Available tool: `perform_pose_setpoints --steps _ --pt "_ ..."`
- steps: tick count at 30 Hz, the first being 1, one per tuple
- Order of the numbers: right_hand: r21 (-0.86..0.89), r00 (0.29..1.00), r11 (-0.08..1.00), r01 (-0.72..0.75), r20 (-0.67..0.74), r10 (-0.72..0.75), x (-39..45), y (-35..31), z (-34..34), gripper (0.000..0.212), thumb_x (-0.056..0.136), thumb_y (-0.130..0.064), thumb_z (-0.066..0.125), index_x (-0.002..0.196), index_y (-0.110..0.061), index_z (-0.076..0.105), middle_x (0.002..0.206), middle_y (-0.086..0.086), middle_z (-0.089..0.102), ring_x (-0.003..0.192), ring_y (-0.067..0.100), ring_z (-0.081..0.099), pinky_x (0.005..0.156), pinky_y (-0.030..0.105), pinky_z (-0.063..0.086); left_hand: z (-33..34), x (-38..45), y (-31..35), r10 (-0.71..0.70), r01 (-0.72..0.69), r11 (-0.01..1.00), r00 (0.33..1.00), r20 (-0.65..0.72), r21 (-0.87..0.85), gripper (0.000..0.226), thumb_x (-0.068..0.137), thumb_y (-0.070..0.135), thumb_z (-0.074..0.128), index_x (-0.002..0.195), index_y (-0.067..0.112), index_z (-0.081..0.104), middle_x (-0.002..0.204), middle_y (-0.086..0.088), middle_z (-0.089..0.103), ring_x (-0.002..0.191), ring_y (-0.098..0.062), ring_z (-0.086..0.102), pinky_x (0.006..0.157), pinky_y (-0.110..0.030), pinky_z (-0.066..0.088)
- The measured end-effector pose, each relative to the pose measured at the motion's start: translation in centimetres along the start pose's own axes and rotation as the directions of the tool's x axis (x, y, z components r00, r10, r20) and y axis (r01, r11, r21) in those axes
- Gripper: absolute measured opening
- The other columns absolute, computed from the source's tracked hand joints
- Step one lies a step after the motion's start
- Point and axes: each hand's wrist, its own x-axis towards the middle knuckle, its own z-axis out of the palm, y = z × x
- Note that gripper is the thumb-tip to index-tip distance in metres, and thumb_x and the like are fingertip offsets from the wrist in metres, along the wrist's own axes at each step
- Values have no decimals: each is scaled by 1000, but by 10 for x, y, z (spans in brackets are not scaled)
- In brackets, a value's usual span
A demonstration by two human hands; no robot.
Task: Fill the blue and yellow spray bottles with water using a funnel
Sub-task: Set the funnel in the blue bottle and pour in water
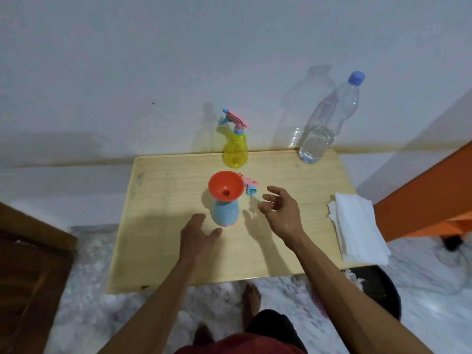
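Your blue bottle [226,213] stood on the worktop [163,226] with the funnel [225,185] seated in its neck, directly between your two hands, and its removed spray head [249,186] lay just beyond your right hand [279,213]. The yellow bottle [235,146] waited farther out from your left hand [198,236], with its sprayer on. The water bottle [329,118], capped and only partly full, stood well beyond your right hand, near the wall.

I judge the step was to bring the water. To do it well, you would need your left hand to steady the blue bottle low on its body, because the wide funnel made it top-heavy, and to pour slowly at the funnel's middle.

Your left grip was released, fingers nearly straight, just beside the bottle's base; whether it touched it I could not tell. Your right grip was also released, fingers loosely curled, holding nothing.
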Motion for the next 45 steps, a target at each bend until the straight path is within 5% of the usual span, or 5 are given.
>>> perform_pose_setpoints --steps 4,13,21,30,45 --pt "41 991 996 -82 -100 86 -16 6 -21 30 89 -11 71 115 -24 64 95 -2 73 80 14 68 83 47 60 19 -24 6 59 -65 997 986 155 34 34 81 24 80 109 10 66 100 1 66 98 -17 63 79 -21 41" --pt "72 971 997 -22 -237 39 21 -30 -111 15 90 -23 67 98 -36 66 86 -6 72 91 19 72 88 51 59 86 -5 118 312 -296 950 924 222 -102 36 79 22 82 109 10 65 94 4 65 90 -15 64 77 -19 47" --pt "5 894 969 249 -385 -228 138 -95 -219 29 90 -31 73 116 -20 69 86 -13 68 74 -12 61 85 20 52 159 53 248 428 -422 883 904 -20 -204 62 77 31 84 129 14 55 116 2 64 100 -11 61 83 -23 45" --pt "-102 915 922 373 -126 -384 249 -128 -249 50 86 -42 78 132 -27 63 117 -12 68 106 5 65 92 25 53 214 113 346 368 -374 873 926 -81 -312 95 79 48 78 154 27 24 156 5 37 135 -12 44 100 -27 38" --pt "-71 891 892 446 -54 -450 277 -111 -226 32 90 -36 75 118 -23 68 110 -16 71 105 4 65 94 30 53 229 138 352 405 -413 861 910 -90 -297 92 76 67 63 152 26 29 146 4 52 131 -13 52 106 -38 47"
